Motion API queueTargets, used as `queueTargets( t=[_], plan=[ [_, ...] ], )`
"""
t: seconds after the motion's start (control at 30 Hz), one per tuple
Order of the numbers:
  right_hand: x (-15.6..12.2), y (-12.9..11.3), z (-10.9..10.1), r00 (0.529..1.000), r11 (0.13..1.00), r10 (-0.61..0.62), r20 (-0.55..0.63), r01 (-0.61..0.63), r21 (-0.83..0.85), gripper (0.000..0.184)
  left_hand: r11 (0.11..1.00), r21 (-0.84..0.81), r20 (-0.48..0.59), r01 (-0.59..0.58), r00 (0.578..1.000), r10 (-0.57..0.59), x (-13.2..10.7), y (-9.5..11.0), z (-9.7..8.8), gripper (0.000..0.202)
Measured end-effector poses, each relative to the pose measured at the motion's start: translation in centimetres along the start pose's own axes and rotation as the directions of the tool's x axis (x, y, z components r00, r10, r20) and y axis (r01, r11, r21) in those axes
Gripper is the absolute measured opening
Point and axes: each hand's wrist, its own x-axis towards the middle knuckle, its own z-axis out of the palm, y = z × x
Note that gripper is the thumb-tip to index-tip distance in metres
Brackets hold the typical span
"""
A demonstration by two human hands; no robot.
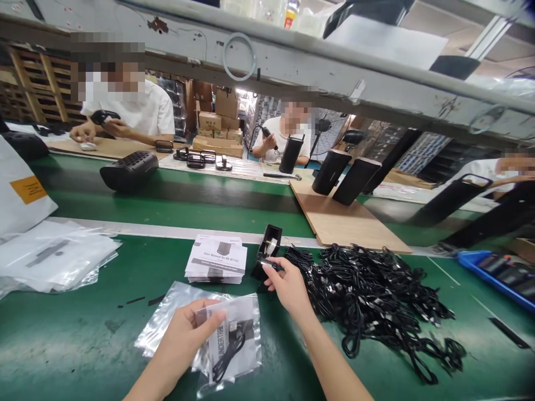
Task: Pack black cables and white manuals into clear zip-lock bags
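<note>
My left hand (194, 328) pinches the top of a clear bag (252, 356), thumb in front and fingers behind, just above the green work surface (104, 348) and in front of the stack of manuals (215, 259). Inside the bag lie a looped black cable (236, 341) and a printed paper (244, 312). My right hand (273, 273) is at the near end of the black tape dispenser (264, 249), thumb and forefinger bent close together; I cannot tell whether they pinch any tape or only touch the edge.

The bag is thin and slick, and I hold it by one upper edge alone, so the cable's weight could swing it or drag it through my fingers if I loosen the thumb. I can't make out whether its mouth is closed; if it is open, a tilt could let the cable or paper slide out. At the dispenser, a hard tug might shift the whole thing, since no hand braces it, and a careless fingertip could catch the cutting end. Loose clear bags (165, 312) lie beneath and beside my left hand, so one could cling to this one. The heap of cables (376, 289) sits near my right wrist, where a stray loop might snag
</note>
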Motion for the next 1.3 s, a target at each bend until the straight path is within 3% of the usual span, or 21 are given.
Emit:
queueTargets(
  t=[0.17, 0.33, 0.47, 0.63, 0.8, 0.9, 0.97, 1.07, 1.17, 1.3],
  plan=[
    [0.7, -0.6, -1.6, 0.987, 0.986, 0.137, 0.084, -0.143, 0.081, 0.029, 1.000, 0.006, -0.021, -0.002, 1.000, 0.003, -0.2, 0.1, -0.5, 0.034],
    [0.3, -1.3, -1.3, 0.976, 0.962, 0.214, 0.049, -0.219, 0.162, 0.030, 1.000, 0.004, -0.018, -0.001, 1.000, 0.001, -0.1, 0.0, -0.8, 0.036],
    [-1.3, -1.4, -0.1, 0.992, 0.981, 0.126, 0.008, -0.125, 0.145, 0.032, 1.000, -0.004, -0.012, 0.010, 1.000, -0.010, 0.0, -0.2, -0.9, 0.040],
    [-2.1, 0.1, 0.6, 0.996, 0.996, -0.020, -0.088, 0.012, -0.083, 0.024, 0.999, -0.040, -0.001, -0.013, 1.000, 0.013, 0.0, -0.5, -0.8, 0.038],
    [-3.1, -0.2, 0.0, 0.983, 0.955, -0.129, -0.131, 0.087, -0.284, 0.017, 0.996, 0.022, -0.089, -0.089, 0.992, 0.091, 0.0, -0.7, -1.1, 0.029],
    [-5.6, -1.8, 0.7, 0.981, 0.951, -0.188, -0.047, 0.170, -0.259, 0.018, 0.985, 0.110, -0.084, -0.134, 0.986, 0.143, 0.1, -1.0, -1.3, 0.025],
    [-7.3, -2.5, 2.0, 0.987, 0.995, -0.059, 0.148, 0.071, -0.074, 0.025, 0.969, 0.163, -0.081, -0.184, 0.977, 0.199, 0.1, -1.2, -1.4, 0.021],
    [-8.9, -2.4, 4.5, 0.925, 0.972, 0.127, 0.358, -0.189, 0.142, 0.030, 0.930, 0.254, -0.112, -0.267, 0.947, 0.302, -0.2, -1.2, -1.1, 0.015],
    [-9.1, -1.9, 6.3, 0.941, 0.962, 0.156, 0.300, -0.214, 0.171, 0.032, 0.887, 0.339, -0.131, -0.313, 0.918, 0.374, -0.7, -1.1, -0.7, 0.012],
    [-8.8, -1.8, 6.7, 0.950, 0.957, 0.183, 0.255, -0.232, 0.177, 0.032, 0.854, 0.348, -0.118, -0.387, 0.886, 0.449, -1.3, -1.5, -0.6, 0.011]
  ],
)
